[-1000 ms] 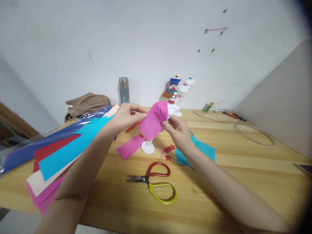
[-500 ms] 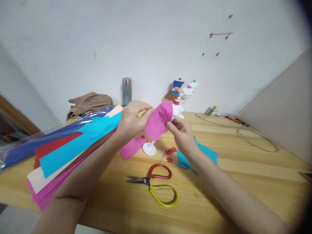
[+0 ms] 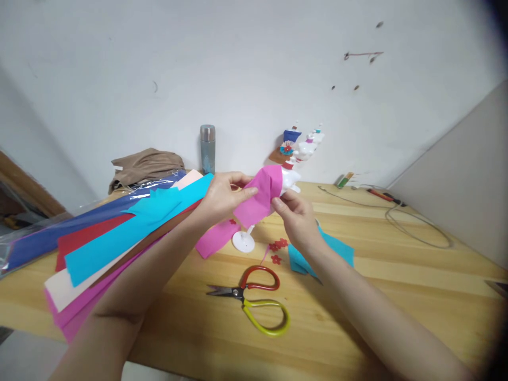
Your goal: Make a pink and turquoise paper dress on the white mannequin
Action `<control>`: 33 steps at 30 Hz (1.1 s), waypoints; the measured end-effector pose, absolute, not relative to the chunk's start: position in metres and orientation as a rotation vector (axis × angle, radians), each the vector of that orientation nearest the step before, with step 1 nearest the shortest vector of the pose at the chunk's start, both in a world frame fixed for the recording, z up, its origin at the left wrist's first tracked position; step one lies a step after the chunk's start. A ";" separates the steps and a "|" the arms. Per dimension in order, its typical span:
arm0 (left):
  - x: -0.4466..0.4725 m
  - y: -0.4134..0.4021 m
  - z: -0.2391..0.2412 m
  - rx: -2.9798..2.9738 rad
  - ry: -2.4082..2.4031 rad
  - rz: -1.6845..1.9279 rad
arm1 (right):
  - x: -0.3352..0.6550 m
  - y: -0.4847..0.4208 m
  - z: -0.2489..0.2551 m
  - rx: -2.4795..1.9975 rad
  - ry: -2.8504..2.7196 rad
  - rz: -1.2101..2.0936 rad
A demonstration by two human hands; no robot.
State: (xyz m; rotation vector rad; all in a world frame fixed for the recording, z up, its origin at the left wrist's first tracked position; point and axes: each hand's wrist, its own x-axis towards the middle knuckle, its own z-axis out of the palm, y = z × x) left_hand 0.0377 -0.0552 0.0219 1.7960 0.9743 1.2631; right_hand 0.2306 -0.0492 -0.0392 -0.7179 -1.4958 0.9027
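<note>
A bright pink piece of fabric [image 3: 260, 198] is draped on a small white mannequin [image 3: 291, 179], which tilts over a round white base [image 3: 243, 241]. My left hand [image 3: 226, 197] has its thumb across the front of the fabric, the other fingers mostly behind it, gripping its left part. With thumb and fingers my right hand [image 3: 296, 214] pinches the fabric's lower right edge beside the mannequin. Below lie several red flower cutouts [image 3: 277, 259] and another pink piece [image 3: 216, 239]. Scissors [image 3: 238, 293] with one red and one yellow handle rest closest to me.
Coloured sheets [image 3: 103, 254] are stacked on the left, next to a plastic-wrapped blue roll [image 3: 79, 225]. Behind stand a flask [image 3: 207, 151], brown cloth [image 3: 148, 166] and several dressed mannequins [image 3: 291, 143]. Blue fabric [image 3: 337, 248] lies under my right forearm; a cable [image 3: 416, 233] curls on the right.
My left hand has shifted slightly right and down, its thumb now lying over the front of the pink fabric. The right hand keeps its pinch in nearly the same place.
</note>
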 end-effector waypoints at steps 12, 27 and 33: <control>0.054 -0.049 0.008 1.709 0.896 1.304 | 0.226 -0.052 -0.039 -0.682 -1.488 0.925; 0.043 -0.051 0.018 1.714 0.791 1.245 | 0.225 -0.052 -0.039 -0.729 -1.391 0.920; 0.033 -0.052 0.026 1.750 0.789 1.278 | 0.226 -0.051 -0.041 -0.704 -1.381 0.930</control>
